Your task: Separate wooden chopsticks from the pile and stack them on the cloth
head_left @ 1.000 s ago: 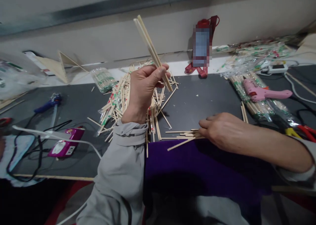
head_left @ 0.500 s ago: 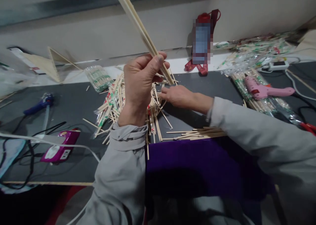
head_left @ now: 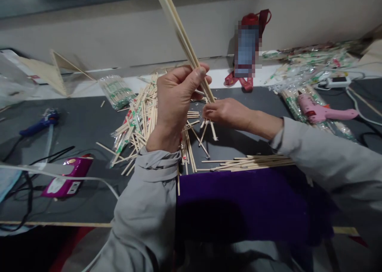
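My left hand [head_left: 180,95] is closed around a small bundle of thin wooden chopsticks [head_left: 182,31], which it holds tilted up and to the left. The lower ends of the bundle reach my right hand [head_left: 227,112], whose fingers are pinched together. Below those fingers a wooden chopstick [head_left: 213,131] sticks out, with a whitish blob at its tip. Under and behind my left hand lies a loose pile of chopsticks [head_left: 146,113], some in clear wrappers with green and red print. More chopsticks [head_left: 247,162] lie in a row along the front edge.
At the right, a pink glue gun [head_left: 325,109] rests on wrapped chopstick packs [head_left: 291,105]. A blue-handled glue gun [head_left: 40,125] and a purple box [head_left: 70,178] with cables lie at the left. A red-strapped bottle [head_left: 247,51] leans against the wall. Purple cloth [head_left: 238,204] covers the front.
My right hand has moved slightly right, away from the pile, and a chopstick now shows below its fingers. The left hand still holds its bundle. The view has shifted a little.
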Demonstrator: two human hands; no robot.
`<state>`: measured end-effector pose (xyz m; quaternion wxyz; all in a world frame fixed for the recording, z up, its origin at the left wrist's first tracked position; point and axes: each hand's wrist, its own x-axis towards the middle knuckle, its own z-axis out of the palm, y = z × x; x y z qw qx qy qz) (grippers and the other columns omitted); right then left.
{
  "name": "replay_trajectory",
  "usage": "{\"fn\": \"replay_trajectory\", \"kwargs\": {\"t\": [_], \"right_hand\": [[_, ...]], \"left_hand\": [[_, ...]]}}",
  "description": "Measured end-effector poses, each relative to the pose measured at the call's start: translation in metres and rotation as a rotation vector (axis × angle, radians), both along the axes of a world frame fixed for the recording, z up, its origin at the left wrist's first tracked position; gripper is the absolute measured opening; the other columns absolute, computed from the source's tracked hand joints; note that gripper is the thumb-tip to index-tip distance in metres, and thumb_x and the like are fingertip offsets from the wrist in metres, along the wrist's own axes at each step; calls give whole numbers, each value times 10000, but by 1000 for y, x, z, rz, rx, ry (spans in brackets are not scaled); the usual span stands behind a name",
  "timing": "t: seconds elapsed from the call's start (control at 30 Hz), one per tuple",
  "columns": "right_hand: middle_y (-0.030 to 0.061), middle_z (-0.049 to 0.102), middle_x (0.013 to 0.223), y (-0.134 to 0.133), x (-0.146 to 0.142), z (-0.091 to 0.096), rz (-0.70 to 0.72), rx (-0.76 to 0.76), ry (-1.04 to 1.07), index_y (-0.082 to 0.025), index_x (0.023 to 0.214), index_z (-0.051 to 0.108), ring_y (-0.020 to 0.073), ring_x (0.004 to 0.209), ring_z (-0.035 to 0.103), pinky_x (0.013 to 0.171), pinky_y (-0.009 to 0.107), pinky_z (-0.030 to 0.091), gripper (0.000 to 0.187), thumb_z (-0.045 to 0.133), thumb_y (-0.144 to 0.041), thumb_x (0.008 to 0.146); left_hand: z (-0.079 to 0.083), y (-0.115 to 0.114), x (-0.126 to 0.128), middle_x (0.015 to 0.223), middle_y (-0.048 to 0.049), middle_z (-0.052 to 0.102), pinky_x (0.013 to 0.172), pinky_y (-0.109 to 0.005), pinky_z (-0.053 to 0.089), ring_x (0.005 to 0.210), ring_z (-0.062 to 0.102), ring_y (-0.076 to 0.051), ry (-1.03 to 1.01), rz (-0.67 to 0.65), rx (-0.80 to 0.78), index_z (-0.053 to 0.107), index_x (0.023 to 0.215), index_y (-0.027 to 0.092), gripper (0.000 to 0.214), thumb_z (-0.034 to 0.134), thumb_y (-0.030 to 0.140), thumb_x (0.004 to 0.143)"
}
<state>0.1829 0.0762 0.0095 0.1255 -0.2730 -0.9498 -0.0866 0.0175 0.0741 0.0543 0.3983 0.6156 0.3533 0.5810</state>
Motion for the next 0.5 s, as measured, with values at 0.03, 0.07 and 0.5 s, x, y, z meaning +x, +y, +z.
{"fn": "replay_trajectory", "kwargs": {"t": [0.03, 0.07, 0.5], "right_hand": [[80, 685, 969, -12, 8, 4, 12, -9, 126, -135, 946, 673, 160, 807, 614, 640, 272, 434, 220, 455, -166, 954], [89, 687, 973, -25, 16, 10, 31, -22, 261, -127, 955, 678, 161, 824, 623, 663, 275, 455, 212, 468, -156, 944], [59, 668, 682, -62, 67, -10, -675, -1264, 1164, -146, 718, 627, 85, 477, 551, 372, 187, 402, 148, 626, -233, 838]], "left_hand": [[0, 0, 0, 790, -20, 723, 522, -224, 482, 658, 652, -121, -16, -7, 0, 726, 883, 236, 169, 685, 390, 824], [0, 0, 0, 788, -16, 723, 525, -226, 481, 658, 650, -120, -25, -7, -2, 726, 881, 239, 167, 685, 390, 823], [-29, -7, 31, 806, -60, 734, 547, -220, 477, 667, 649, -122, 171, -33, -143, 727, 849, 173, 326, 691, 486, 767]]}}
